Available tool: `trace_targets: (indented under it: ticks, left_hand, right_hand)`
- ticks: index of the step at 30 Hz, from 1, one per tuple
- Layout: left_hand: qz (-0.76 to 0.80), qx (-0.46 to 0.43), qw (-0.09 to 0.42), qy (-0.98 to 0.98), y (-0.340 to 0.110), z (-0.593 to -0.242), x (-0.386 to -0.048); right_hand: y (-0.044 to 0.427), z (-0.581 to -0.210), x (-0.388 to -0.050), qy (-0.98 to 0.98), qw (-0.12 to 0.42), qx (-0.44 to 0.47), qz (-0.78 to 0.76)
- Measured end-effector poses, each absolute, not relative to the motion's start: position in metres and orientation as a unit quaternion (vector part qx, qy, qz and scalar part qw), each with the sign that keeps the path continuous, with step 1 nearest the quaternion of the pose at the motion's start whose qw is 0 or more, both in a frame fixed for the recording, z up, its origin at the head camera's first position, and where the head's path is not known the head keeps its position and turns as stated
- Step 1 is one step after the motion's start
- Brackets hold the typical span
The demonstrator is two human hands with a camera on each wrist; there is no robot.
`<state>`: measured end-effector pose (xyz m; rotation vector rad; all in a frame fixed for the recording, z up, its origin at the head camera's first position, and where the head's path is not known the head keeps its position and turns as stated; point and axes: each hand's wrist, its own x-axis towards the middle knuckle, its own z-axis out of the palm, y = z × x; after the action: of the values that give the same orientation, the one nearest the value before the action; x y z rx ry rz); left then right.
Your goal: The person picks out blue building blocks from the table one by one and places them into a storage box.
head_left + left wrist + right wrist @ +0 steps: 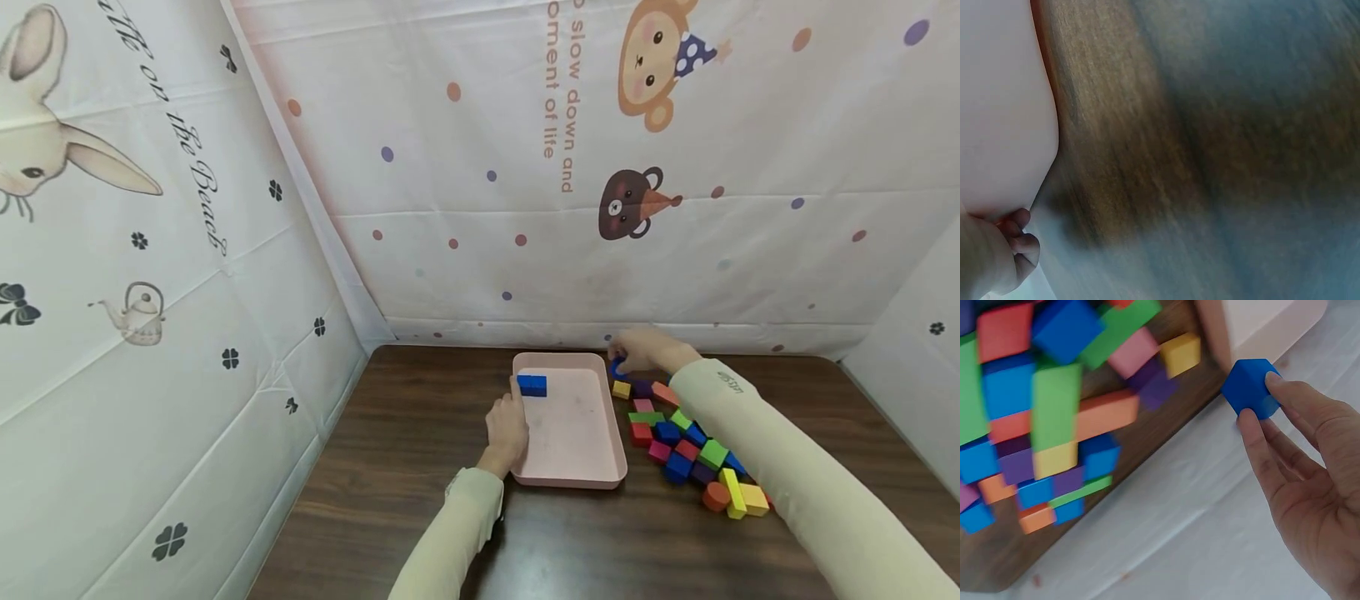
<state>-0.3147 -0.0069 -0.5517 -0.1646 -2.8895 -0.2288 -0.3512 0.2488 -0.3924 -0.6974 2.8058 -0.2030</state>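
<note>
My right hand (643, 348) is beyond the tray's far right corner. In the right wrist view, that hand (1310, 447) pinches a blue block (1249, 387) with a six-sided outline between thumb and fingers. Two blue blocks (532, 386) sit side by side at the far left inside a pink tray (570, 482). My left hand (507, 425) lies over the tray's left rim, its index finger straight and at the left end of those blocks. Its other fingers look curled in the left wrist view, where part of the hand (1007, 256) shows low at the left.
Many coloured blocks lie in a loose pile right of the tray, among them a yellow cube (622, 389), a green block (713, 453) and an orange cylinder (716, 497). The brown wooden table (405, 417) meets a printed white curtain (465, 283) at the back.
</note>
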Motion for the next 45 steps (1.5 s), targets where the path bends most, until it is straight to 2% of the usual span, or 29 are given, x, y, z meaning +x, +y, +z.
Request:
trace_targets:
  ticks: [7,15,21,30,40,45]
  left_hand:
    - [-0.078,-0.052,0.115,-0.989,-0.009,-0.549,-0.312]
    - [-0.073,-0.035,0.123,-0.989,-0.007,-0.546,-0.311]
    - [-0.062,-0.030,0.118,-0.991,-0.002,-0.546,-0.315]
    - [-0.066,-0.023,0.106,-0.992,0.003,-0.543,-0.315]
    - [-0.071,-0.027,0.108,-0.991,0.001,-0.549,-0.311]
    - [-0.071,-0.029,0.128,-0.989,-0.003,-0.550,-0.314]
  right_hand:
    - [0.201,-0.399,-0.362,0.958,0.118,-0.254,-0.058]
    - [0.173,-0.423,-0.378,0.953,0.103,-0.281,-0.051]
    - [0.164,-0.436,-0.380,0.951,0.118,-0.280,-0.052]
    - [0.161,-0.447,-0.381,0.964,0.141,-0.222,-0.031]
    - [0.153,-0.471,-0.385,0.956,0.128,-0.255,-0.075]
    - [0.141,-0.475,-0.388,0.960,0.112,-0.247,-0.069]
